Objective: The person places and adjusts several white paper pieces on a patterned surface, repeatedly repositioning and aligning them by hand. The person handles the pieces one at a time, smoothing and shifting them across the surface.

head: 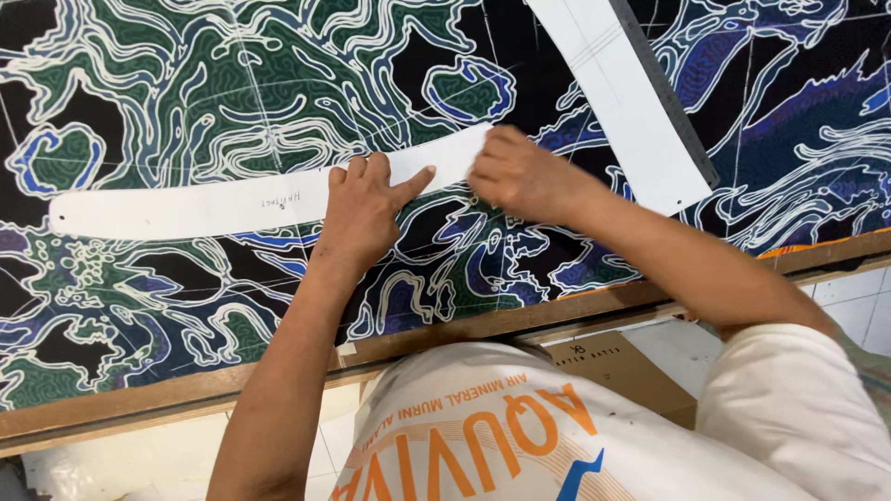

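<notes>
A long curved white paper pattern piece lies across a patterned fabric of black, green, blue and white swirls. My left hand rests flat on the pattern piece, fingers spread, pressing it onto the cloth. My right hand is at the right end of the same strip with its fingers curled; what it grips, if anything, is hidden under the hand. Thin chalk lines cross the fabric.
A second, wider white paper pattern piece with a dark ruler edge lies diagonally at the upper right. The fabric covers a wooden table whose front edge runs along the bottom. A brown cardboard box sits on the white tiled floor below.
</notes>
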